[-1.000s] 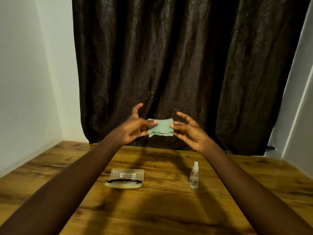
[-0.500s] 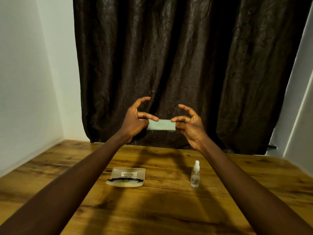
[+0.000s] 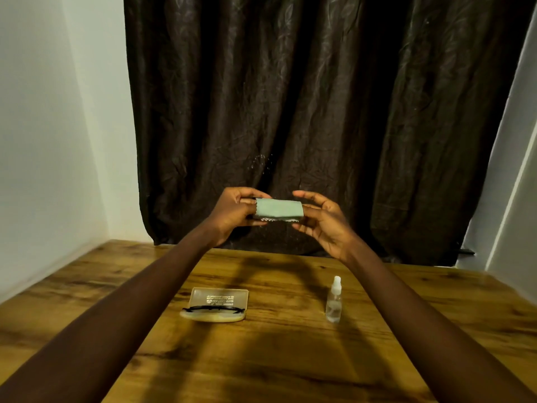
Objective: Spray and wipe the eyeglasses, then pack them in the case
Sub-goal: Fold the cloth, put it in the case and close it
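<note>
A pale green cleaning cloth (image 3: 279, 209), folded into a narrow strip, is held up in front of the curtain. My left hand (image 3: 232, 213) pinches its left end and my right hand (image 3: 321, 221) pinches its right end. Below them on the wooden table (image 3: 261, 359) lies an open translucent glasses case (image 3: 219, 299). The black-framed eyeglasses (image 3: 213, 309) rest in its front half. A small clear spray bottle (image 3: 333, 301) with a white nozzle stands upright to the right of the case.
A dark crinkled curtain (image 3: 319, 112) hangs behind the table. White walls (image 3: 43, 141) close in on the left and right. Both of my forearms stretch over the table's near half.
The cloth hung loose a second ago; it has been folded into a narrow strip and both hands now hold it a little lower, with fingers closed more around its ends.
</note>
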